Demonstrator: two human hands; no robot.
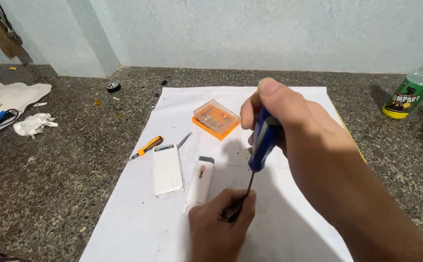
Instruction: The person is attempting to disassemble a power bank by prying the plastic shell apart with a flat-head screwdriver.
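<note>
Blue-handled screwdriver stands near upright, thin shaft down; its tip meets a small dark part.

A paper sheet is lying on the surface, carrying a power bank left of a brush tool, with a bit case sitting behind them.

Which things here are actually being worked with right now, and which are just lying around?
In use:
blue-handled screwdriver, in the right hand
small dark part, pinched in the left hand
white paper sheet underneath

Lying about:
orange screwdriver
white power bank
white brush tool
orange bit case
tweezers
green bottle
tape roll
</note>
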